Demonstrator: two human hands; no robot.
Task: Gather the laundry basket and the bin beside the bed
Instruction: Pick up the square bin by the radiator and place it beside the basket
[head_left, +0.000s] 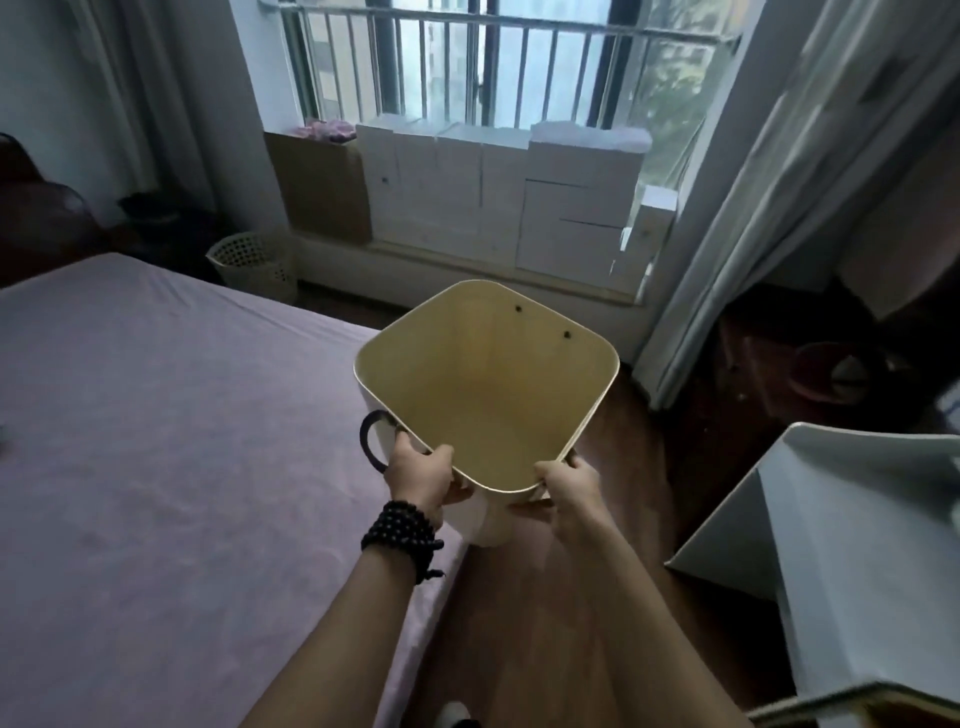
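Gripping laundry basket (485, 395) near rim, both hands, mouth upward.

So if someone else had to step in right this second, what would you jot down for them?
Left hand: gripping the near rim of the laundry basket, by its dark loop handle.
Right hand: gripping the near rim on the other side.
The basket is empty and held over the wooden floor, next to the edge of the bed.
The bin, a pale lattice one, stands on the floor at the far corner of the bed, near the window, untouched.
Done: basket picked up.
Left: set the basket down beside the bed, then bring the bin next to it.
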